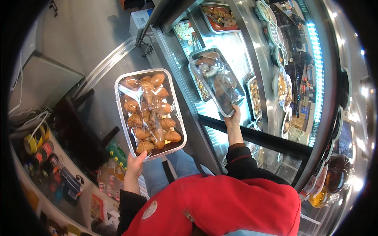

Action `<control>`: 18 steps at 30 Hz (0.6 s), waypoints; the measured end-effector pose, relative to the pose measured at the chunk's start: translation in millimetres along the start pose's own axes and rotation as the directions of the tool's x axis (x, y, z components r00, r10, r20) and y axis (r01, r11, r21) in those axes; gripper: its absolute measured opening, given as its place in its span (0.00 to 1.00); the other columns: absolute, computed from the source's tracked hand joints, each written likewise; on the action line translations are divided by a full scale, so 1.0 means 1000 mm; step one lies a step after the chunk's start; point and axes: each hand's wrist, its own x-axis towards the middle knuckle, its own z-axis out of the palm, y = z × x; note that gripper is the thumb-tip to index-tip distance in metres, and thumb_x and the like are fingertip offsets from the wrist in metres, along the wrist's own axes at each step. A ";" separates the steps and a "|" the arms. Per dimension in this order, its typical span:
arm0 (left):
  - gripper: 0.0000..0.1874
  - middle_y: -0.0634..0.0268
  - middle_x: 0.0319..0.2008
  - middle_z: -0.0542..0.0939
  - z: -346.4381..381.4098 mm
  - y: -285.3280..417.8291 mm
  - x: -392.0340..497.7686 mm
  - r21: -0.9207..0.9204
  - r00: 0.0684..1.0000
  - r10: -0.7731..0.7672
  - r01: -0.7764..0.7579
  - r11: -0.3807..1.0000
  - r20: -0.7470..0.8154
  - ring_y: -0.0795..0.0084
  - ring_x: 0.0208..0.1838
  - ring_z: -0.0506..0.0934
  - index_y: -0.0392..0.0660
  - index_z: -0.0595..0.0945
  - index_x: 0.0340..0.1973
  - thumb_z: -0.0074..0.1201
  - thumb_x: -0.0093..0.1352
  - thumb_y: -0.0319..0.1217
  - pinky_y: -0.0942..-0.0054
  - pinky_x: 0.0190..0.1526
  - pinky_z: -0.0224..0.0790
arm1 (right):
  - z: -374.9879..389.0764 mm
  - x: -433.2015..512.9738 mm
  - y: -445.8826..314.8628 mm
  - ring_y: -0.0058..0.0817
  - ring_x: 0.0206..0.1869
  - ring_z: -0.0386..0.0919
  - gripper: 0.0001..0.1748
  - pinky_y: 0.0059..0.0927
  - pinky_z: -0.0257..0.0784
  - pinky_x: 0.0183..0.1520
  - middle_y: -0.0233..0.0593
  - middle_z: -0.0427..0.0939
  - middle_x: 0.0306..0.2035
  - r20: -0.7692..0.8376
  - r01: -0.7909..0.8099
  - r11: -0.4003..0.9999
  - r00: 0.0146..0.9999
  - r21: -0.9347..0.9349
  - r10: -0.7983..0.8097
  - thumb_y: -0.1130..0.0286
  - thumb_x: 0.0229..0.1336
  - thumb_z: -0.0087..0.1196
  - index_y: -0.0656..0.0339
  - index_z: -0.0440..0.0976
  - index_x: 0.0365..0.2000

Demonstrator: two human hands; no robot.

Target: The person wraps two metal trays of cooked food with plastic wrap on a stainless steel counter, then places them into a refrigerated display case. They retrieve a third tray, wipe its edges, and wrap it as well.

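Note:
My left hand (136, 165) grips the near corner of a metal tray of browned meat pieces (152, 115), thumb over the rim. Clear plastic film covers this tray, which hangs in front of my legs, outside the display case. My right hand (233, 118) reaches into the lit glass display case (206, 129) and holds the near end of a second film-wrapped metal tray (217, 79). Dark brown food lies in it, its kind unclear under the glare. Beneath and beside that tray are a tray of mixed small pieces (199, 85) and a tray of yellowish food (254, 97).
Deeper in the case stand a tray of food in red sauce (221, 17) and a tray of sliced lotus root (186, 32). Several round dishes (282, 85) line the upper shelf. Plastic bottles (110, 177) and a shelf with tape rolls (35, 141) are at lower left.

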 end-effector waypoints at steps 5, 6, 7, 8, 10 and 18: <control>0.24 0.60 0.48 0.73 -0.005 0.018 0.040 0.044 0.992 -0.115 0.113 0.993 0.050 0.68 0.50 0.72 0.34 0.68 0.51 0.55 0.59 0.24 0.69 0.54 0.60 | -0.003 0.010 -0.042 0.34 0.44 0.74 0.16 0.35 0.69 0.49 0.40 0.75 0.41 -0.115 0.069 0.997 0.991 -0.037 -0.073 0.69 0.50 0.47 0.64 0.69 0.41; 0.25 0.59 0.48 0.73 -0.010 0.021 0.044 0.037 0.989 -0.132 0.129 0.991 0.060 0.68 0.50 0.72 0.34 0.68 0.51 0.55 0.59 0.24 0.69 0.54 0.60 | -0.008 0.014 -0.046 0.33 0.43 0.75 0.15 0.34 0.69 0.48 0.38 0.76 0.40 -0.067 0.051 0.999 0.996 -0.008 -0.052 0.69 0.50 0.47 0.63 0.70 0.39; 0.25 0.59 0.48 0.73 -0.015 0.023 0.049 0.024 0.990 -0.130 0.128 0.991 0.062 0.68 0.50 0.72 0.34 0.68 0.51 0.55 0.58 0.24 0.70 0.54 0.60 | -0.012 0.019 -0.050 0.32 0.42 0.75 0.13 0.33 0.70 0.47 0.37 0.76 0.39 -0.156 0.073 0.996 0.984 -0.054 -0.081 0.69 0.50 0.48 0.62 0.70 0.38; 0.25 0.60 0.48 0.73 -0.018 0.025 0.052 0.012 0.988 -0.134 0.134 0.991 0.077 0.68 0.50 0.72 0.34 0.68 0.51 0.56 0.58 0.24 0.69 0.55 0.60 | -0.018 0.026 -0.053 0.32 0.41 0.76 0.11 0.32 0.71 0.46 0.36 0.77 0.38 -0.158 0.075 0.994 0.984 -0.075 -0.086 0.69 0.50 0.48 0.62 0.71 0.36; 0.26 0.60 0.48 0.73 -0.023 0.028 0.057 0.000 0.984 -0.167 0.167 0.986 0.070 0.68 0.50 0.72 0.34 0.68 0.51 0.56 0.58 0.24 0.69 0.55 0.60 | -0.031 0.037 -0.062 0.31 0.39 0.75 0.08 0.32 0.72 0.44 0.36 0.76 0.36 -0.259 0.074 0.997 0.963 -0.031 -0.079 0.72 0.51 0.51 0.61 0.70 0.33; 0.27 0.60 0.47 0.74 -0.022 0.036 0.058 0.025 0.977 -0.191 0.190 0.981 0.091 0.68 0.49 0.72 0.34 0.68 0.51 0.57 0.58 0.26 0.71 0.54 0.61 | -0.059 0.054 -0.067 0.24 0.31 0.71 0.12 0.26 0.68 0.32 0.32 0.72 0.30 -0.516 0.017 0.870 0.799 -0.493 -0.308 0.69 0.49 0.58 0.58 0.71 0.35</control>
